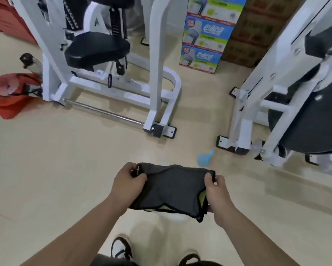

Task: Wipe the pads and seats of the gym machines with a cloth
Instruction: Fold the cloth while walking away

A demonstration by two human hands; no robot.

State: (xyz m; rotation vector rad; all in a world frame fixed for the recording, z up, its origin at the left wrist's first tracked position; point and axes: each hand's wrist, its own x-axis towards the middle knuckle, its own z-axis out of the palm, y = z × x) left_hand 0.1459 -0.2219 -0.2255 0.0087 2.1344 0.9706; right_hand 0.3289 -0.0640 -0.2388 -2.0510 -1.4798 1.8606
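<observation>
Head view: cloth (170,189) stretched between both hands, left hand (127,182) pinching one end, right hand (217,194) gripping the other. Dark grey, soft, yellow-green underside showing. Beige glossy floor (55,169). Black padded seat (96,48) on white-framed machine (157,60) ahead, well apart from cloth.

A crumpled red fabric bag (11,93) lies on the beige floor (46,169) to my left. Ahead, stacked blue-and-green printed cartons (203,45) stand just beside brown cardboard boxes (257,31). A small pale-blue plastic scoop (204,157) lies beyond my black-and-white sneakers (121,248).
</observation>
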